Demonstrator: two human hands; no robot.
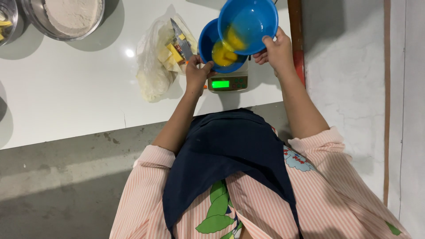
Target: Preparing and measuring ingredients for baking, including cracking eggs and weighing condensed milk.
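Right hand (pixel 278 49) gripping tilted blue bowl (pixel 248 20), I'm tipping yolks (pixel 225 52) into lower bowl (pixel 208 40), steadied by left hand (pixel 197 71), upper centre; keeping pour slow.

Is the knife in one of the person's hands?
No, the knife lies on the plastic bag; both hands hold blue bowls.
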